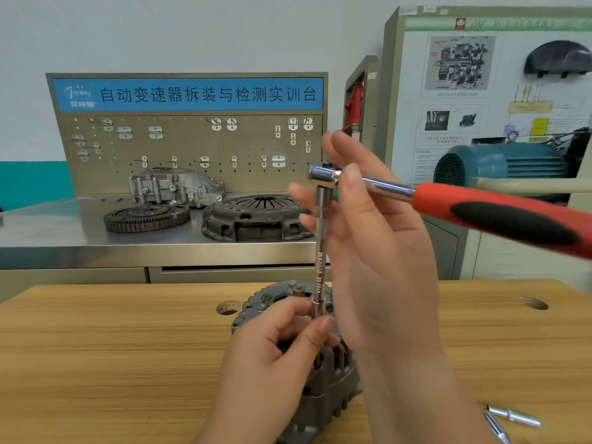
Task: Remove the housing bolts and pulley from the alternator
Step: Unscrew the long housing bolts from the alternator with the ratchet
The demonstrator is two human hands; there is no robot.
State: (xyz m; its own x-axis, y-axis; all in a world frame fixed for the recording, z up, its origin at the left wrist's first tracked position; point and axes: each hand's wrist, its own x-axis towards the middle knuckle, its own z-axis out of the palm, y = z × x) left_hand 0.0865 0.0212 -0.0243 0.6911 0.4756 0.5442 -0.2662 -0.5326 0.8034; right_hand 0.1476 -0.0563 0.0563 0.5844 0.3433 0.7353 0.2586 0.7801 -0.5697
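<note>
Alternator [331,390] below extension bar [320,251] in left hand [266,357] pinch; right hand [374,251] upright, thumb grip on ratchet [496,216]

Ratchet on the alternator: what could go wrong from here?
1. The alternator rests on the table with no clamp in view; torque could twist or tip it.
2. Only the left hand pinches the extension bar near its foot; it may lean and slip off.
3. The right hand holds the ratchet at its head, so the handle may swing.
</note>
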